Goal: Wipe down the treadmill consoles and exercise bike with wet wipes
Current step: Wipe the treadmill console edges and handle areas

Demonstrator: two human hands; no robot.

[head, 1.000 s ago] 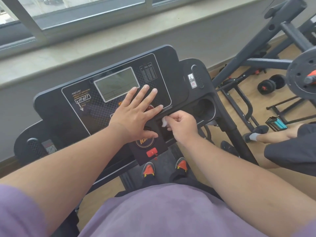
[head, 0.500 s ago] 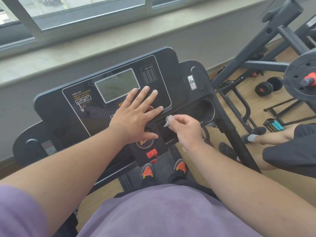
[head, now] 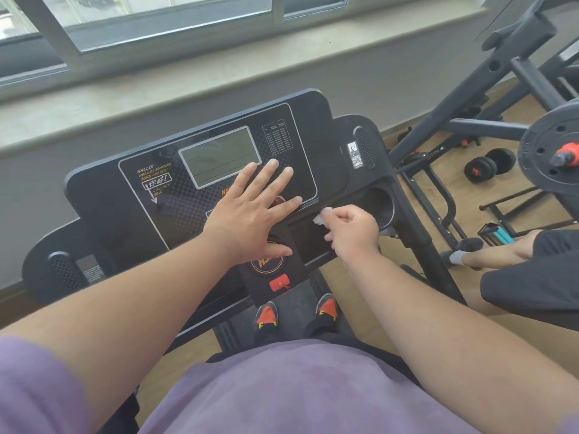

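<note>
The black treadmill console [head: 131,195] fills the middle of the view, with a grey display [head: 216,156] near its top. My left hand [head: 247,211] lies flat on the console, fingers spread over the panel just below and right of the display. My right hand [head: 351,230] pinches a small crumpled white wet wipe [head: 322,216] against the lower right edge of the console, beside the round cup holder [head: 380,206].
A red safety key [head: 279,283] sits on the console's lower centre tab. To the right stand a dark metal rack [head: 463,98], a barbell plate [head: 551,151], a dumbbell [head: 488,166] on the wooden floor, and another person's leg [head: 488,256]. A window sill runs behind the console.
My right hand has shifted the wipe up and to the right along the console's lower right edge, toward the cup holder. My left hand stays flat in the same place.
</note>
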